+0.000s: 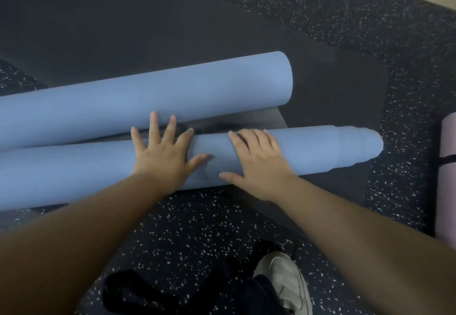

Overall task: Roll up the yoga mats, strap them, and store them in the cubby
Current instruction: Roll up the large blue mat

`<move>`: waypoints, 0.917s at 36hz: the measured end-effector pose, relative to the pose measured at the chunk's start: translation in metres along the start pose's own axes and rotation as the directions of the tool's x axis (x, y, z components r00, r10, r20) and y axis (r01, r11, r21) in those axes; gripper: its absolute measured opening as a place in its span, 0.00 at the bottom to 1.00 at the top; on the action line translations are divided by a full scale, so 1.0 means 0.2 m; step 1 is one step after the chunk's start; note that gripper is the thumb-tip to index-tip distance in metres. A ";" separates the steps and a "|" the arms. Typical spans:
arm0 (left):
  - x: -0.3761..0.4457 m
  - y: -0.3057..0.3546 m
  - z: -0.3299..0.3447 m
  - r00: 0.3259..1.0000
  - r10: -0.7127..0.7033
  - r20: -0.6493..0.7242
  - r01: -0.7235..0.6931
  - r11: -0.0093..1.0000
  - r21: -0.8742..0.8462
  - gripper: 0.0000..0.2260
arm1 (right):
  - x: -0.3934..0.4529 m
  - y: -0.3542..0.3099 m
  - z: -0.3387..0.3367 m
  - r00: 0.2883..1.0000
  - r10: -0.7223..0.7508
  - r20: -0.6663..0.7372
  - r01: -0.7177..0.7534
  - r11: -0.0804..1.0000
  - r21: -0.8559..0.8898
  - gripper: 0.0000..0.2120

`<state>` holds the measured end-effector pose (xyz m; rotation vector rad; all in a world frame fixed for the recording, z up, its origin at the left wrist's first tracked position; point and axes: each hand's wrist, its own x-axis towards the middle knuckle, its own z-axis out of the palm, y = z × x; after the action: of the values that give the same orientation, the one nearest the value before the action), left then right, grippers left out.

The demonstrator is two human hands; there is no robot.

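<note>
Head view, looking down over both forearms to a speckled dark floor (197, 216). Near blue roll (308, 152) lying crosswise just ahead, its right end telescoped into stepped layers. Left hand (162, 156) flat on top of that roll, fingers spread and straight, fingertips reaching toward the far blue roll (148, 90); grip released, only pressing. Right hand (256, 164) beside it on the same roll, palm down, fingers gently bent over the curve, thumb stretched along the near side; grip likewise released, resting rather than clasping. Between the two blue rolls, a narrow strip of dark mat surface, possibly the inner face of one sheet rolled from both ends, though hard to confirm. Flat dark mat (320, 73) beneath both. Pink rolled mat (447, 166) at the right edge, ringed by a black strap (447, 159). Black strap (138, 292) on the floor near a grey shoe (286, 280).
</note>
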<state>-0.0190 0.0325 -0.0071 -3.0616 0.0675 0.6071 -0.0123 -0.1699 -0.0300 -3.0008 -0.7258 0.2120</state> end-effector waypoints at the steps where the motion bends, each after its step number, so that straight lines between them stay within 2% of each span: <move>1: 0.00 -0.01 0.00 1.000 0.011 0.004 -0.011 1.000 0.011 0.45 | 0.02 0.01 -0.01 1.000 0.000 0.016 0.000 1.000 -0.011 0.46; 3: 0.00 -0.03 0.01 0.999 0.033 0.009 -0.033 0.999 0.026 0.47 | 0.06 0.02 -0.04 0.999 0.010 0.035 -0.010 1.000 -0.017 0.48; 5: 0.00 -0.04 0.02 0.997 0.070 0.008 -0.071 0.995 0.066 0.48 | 0.10 0.04 -0.06 0.998 0.024 0.059 -0.025 0.999 0.023 0.46; 7: -0.01 -0.03 0.05 0.993 0.115 0.013 -0.116 0.983 0.145 0.53 | 0.12 0.06 -0.07 0.996 0.019 0.093 -0.023 0.999 0.042 0.46; 10: -0.01 -0.03 0.07 0.993 0.117 0.006 -0.115 0.963 0.242 0.59 | 0.13 0.06 -0.09 0.994 0.007 0.108 -0.011 0.999 0.036 0.51; 15: 0.05 -0.06 0.05 0.985 0.155 -0.073 -0.134 0.964 0.228 0.53 | 0.12 0.03 -0.08 0.995 -0.010 0.096 0.011 1.000 -0.007 0.53; 21: 0.11 -0.10 0.01 0.975 0.212 -0.065 -0.203 0.970 0.133 0.49 | 0.08 0.00 -0.06 0.997 -0.002 0.073 0.001 1.000 0.012 0.51; 27: 0.07 -0.11 0.01 0.967 0.248 -0.053 -0.243 0.966 0.088 0.45 | -0.01 0.01 -0.05 1.000 -0.012 -0.020 0.015 0.992 0.122 0.43; 33: -0.05 -0.10 0.01 0.961 0.278 -0.009 -0.278 0.960 0.030 0.44 | -0.14 -0.01 0.03 0.990 -0.015 -0.142 0.037 0.987 0.153 0.35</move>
<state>-0.0285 0.0538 -0.0054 -3.0509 0.5097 0.5888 -0.0390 -0.1814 -0.0330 -2.8225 -0.6992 0.0522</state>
